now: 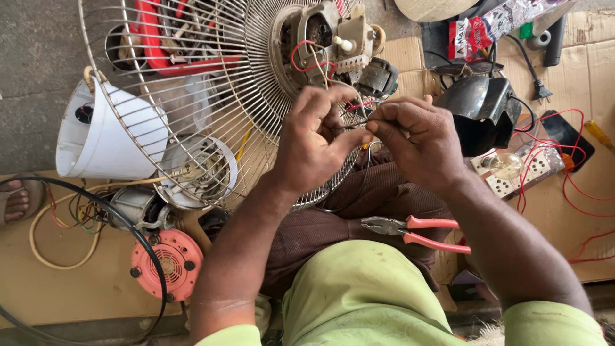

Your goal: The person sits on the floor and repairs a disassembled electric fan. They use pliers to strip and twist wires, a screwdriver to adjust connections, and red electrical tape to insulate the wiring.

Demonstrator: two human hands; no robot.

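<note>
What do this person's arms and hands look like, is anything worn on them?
Both hands are bare: no gloves, rings, watch or bands show on the left hand or the right hand. The forearms are bare too. Short light green sleeves end above the elbows, part of a light green shirt. Brown trousers cover the lap beneath the arms.

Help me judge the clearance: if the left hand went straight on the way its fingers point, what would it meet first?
Most likely the right hand: the left hand has its fingers aimed right at it, almost touching, with thin wires pinched between them. Depth is unclear.
</note>
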